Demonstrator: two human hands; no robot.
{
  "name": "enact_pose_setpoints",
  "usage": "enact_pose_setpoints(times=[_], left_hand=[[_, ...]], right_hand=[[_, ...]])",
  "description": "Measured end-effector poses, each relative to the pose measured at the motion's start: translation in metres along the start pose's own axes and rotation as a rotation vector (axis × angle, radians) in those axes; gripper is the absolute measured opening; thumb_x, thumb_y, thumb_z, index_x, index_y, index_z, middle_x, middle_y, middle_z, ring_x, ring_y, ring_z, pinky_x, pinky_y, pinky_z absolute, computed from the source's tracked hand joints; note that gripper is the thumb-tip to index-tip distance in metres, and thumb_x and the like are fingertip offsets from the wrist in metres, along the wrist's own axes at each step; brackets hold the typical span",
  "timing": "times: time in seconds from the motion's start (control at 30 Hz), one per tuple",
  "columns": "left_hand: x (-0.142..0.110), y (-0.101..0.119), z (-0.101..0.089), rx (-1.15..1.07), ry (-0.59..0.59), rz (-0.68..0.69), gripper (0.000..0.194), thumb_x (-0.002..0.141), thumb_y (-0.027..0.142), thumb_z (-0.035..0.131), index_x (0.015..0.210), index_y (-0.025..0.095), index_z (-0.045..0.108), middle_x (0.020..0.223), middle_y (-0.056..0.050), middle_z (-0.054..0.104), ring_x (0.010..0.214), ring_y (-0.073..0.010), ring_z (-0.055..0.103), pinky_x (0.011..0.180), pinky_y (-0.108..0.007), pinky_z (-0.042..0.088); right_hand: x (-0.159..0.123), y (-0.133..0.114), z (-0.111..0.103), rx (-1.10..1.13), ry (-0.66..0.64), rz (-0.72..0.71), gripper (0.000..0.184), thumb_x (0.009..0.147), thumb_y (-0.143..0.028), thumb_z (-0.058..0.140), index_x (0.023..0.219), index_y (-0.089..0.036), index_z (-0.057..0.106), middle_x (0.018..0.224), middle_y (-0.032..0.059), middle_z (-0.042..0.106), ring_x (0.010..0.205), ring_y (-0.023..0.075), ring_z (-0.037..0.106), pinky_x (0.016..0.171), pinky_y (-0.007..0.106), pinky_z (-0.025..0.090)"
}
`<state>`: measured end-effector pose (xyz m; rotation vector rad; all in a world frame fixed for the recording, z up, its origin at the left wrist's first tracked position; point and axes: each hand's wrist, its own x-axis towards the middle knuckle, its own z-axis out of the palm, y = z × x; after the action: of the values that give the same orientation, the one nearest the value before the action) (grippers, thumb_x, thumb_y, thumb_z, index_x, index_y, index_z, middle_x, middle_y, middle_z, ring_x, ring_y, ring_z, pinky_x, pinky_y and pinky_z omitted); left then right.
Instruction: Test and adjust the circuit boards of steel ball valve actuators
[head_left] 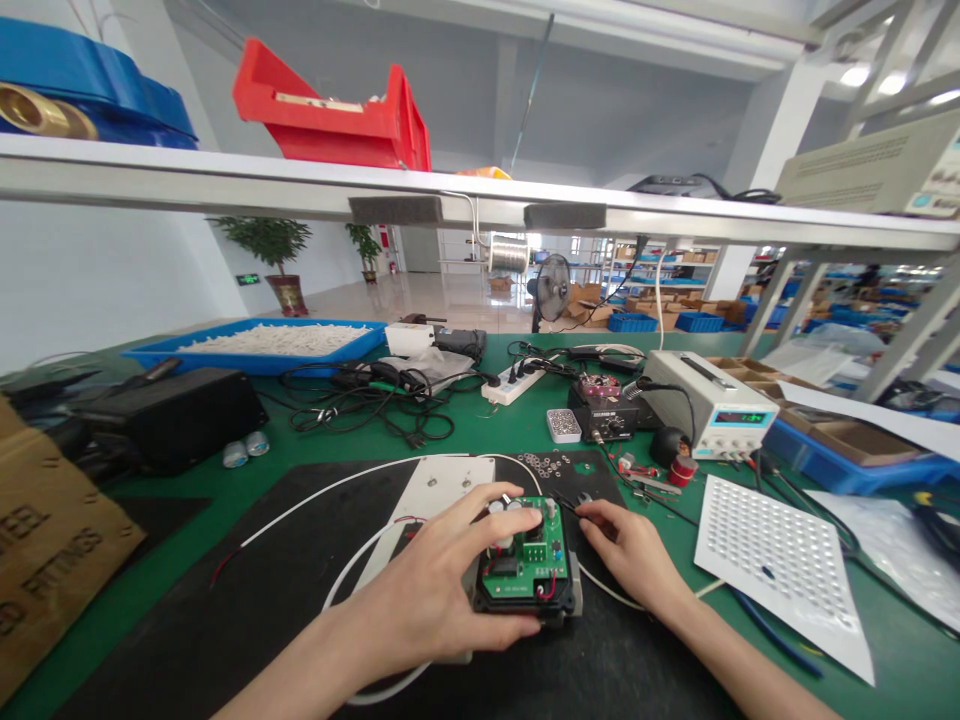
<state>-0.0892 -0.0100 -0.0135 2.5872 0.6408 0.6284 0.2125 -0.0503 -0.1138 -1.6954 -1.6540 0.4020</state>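
My left hand (442, 580) is wrapped round a black housing (517, 605) with a green circuit board (534, 575) in its top. The thumb presses the near side, while the fingers reach over the capacitors on the board. Just right of the housing, my right hand (634, 550) rests low over the mat with thumb and fingers drawn together. At its fingertips lies a small dark tool with a grey end (583, 497), whose kind I cannot make out. A white cable (349, 570) loops around and behind the housing.
A black mat (285, 610) covers the front of the green bench. Loose washers (544, 463) lie behind my hands. At right stand a power supply (709, 405), a soldering station (611, 415) and a perforated white sheet (780, 565). A shelf (480, 195) spans overhead; a cardboard box (56, 560) stands left.
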Motion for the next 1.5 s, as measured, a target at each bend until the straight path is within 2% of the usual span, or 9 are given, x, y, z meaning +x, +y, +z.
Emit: enact_pose_setpoints(times=[0.3,0.57,0.77,1.0,1.5], left_hand=[[-0.0004,-0.0010,0.0008,-0.006,0.008,0.011,0.080,0.079,0.040,0.085,0.148,0.041,0.044,0.161,-0.007,0.038,0.121,-0.0247,0.062,0.104,-0.039,0.054],[0.0003,-0.0002,-0.0003,0.010,0.008,0.011,0.080,0.079,0.042,0.086,0.148,0.041,0.044,0.161,-0.007,0.038,0.119,-0.0246,0.064,0.105,-0.040,0.055],[-0.0015,-0.0014,0.0010,0.019,0.008,0.019,0.079,0.080,0.043,0.085,0.148,0.040,0.044,0.162,-0.008,0.037,0.135,-0.0291,0.055,0.111,-0.044,0.051],[-0.0008,-0.0040,0.0015,0.010,-0.004,0.003,0.081,0.080,0.043,0.085,0.149,0.042,0.042,0.163,-0.006,0.036,0.140,-0.0296,0.051,0.113,-0.046,0.050],[0.0001,-0.0005,0.0005,-0.012,-0.006,-0.003,0.080,0.079,0.040,0.085,0.149,0.038,0.045,0.161,-0.009,0.037,0.139,-0.0305,0.052,0.111,-0.044,0.052]], right_hand=[[-0.0001,-0.0014,-0.0008,0.003,-0.004,0.003,0.029,0.097,-0.040,0.053,0.110,-0.025,0.075,0.085,0.0028,0.076,0.075,0.0216,0.068,0.068,0.031,0.048],[-0.0002,-0.0005,-0.0005,0.004,-0.002,0.003,0.026,0.097,-0.038,0.055,0.110,-0.027,0.075,0.086,0.0013,0.076,0.077,0.0209,0.069,0.070,0.030,0.048],[-0.0002,0.0021,0.0007,0.006,0.000,0.000,0.027,0.098,-0.038,0.054,0.111,-0.026,0.075,0.087,0.0017,0.076,0.077,0.0211,0.069,0.070,0.030,0.048],[-0.0003,0.0024,0.0006,0.002,0.004,-0.001,0.027,0.097,-0.038,0.055,0.111,-0.027,0.075,0.087,0.0018,0.076,0.077,0.0213,0.069,0.069,0.031,0.048],[-0.0004,0.0011,0.0002,0.006,-0.002,-0.001,0.024,0.098,-0.036,0.055,0.110,-0.027,0.074,0.087,0.0010,0.076,0.078,0.0209,0.069,0.071,0.030,0.048]])
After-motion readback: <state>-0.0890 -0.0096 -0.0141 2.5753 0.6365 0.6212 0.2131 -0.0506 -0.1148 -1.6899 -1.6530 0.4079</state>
